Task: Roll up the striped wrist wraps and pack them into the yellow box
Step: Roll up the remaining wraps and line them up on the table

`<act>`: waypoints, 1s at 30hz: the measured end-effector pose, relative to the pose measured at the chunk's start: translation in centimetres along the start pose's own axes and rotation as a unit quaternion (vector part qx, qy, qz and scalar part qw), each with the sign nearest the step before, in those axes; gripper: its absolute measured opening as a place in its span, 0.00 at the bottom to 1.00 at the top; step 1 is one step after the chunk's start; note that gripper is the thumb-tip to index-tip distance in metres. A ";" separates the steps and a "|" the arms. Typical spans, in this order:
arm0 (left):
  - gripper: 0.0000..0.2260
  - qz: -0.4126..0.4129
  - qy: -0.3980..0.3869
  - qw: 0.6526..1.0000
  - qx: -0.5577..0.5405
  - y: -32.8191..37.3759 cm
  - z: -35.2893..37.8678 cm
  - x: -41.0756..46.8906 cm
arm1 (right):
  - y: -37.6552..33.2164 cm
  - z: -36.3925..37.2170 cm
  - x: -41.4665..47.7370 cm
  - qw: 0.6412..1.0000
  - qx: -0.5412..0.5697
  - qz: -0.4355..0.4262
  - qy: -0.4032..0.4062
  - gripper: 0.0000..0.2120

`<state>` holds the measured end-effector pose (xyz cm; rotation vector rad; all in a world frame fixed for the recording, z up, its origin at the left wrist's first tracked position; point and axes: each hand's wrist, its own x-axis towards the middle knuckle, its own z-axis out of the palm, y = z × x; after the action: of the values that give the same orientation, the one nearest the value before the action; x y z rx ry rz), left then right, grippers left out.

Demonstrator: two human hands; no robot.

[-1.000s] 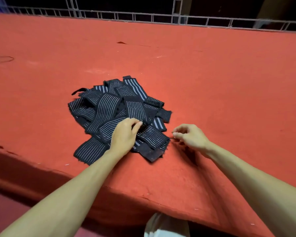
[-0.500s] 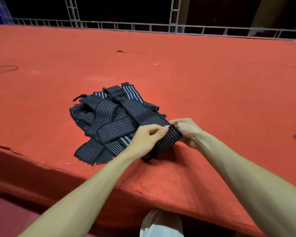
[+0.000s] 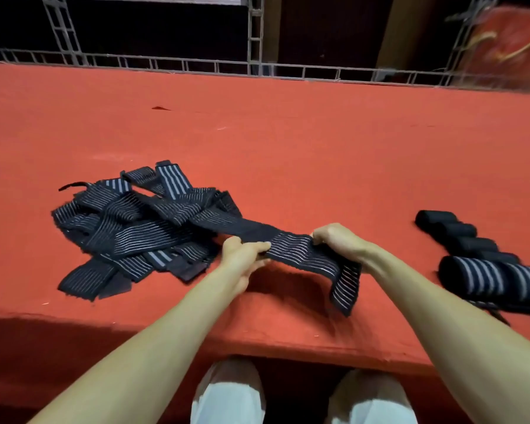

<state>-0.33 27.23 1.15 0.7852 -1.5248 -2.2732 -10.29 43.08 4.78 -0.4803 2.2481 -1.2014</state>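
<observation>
The left hand [image 3: 245, 254] and right hand [image 3: 338, 240] are each clasping, in a curled grip, one black white-striped elastic wrist wrap [image 3: 291, 247] trailing from the loose pile [image 3: 129, 228] on the red cloth counter [image 3: 288, 142].

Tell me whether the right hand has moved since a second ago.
Yes: the right hand has drawn rightward, away from the pile, gripping a wrap.
</observation>
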 end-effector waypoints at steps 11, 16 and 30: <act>0.18 -0.097 -0.186 0.854 0.477 0.9 -2.1 -1.7 | 3.9 -0.7 1.9 0.941 -0.334 0.052 0.007 0.12; 0.10 0.144 -0.049 0.850 0.503 4.2 -6.1 0.1 | 0.5 1.9 4.0 0.933 -0.356 0.004 0.050 0.12; 0.15 0.243 0.087 0.822 0.507 -0.2 -15.4 10.7 | -3.7 14.7 13.5 0.952 -0.208 -0.223 0.023 0.12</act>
<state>-0.01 10.09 -6.41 0.6589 -2.4609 -0.8884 -11.81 24.28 -2.71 -1.1865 2.5204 -0.9311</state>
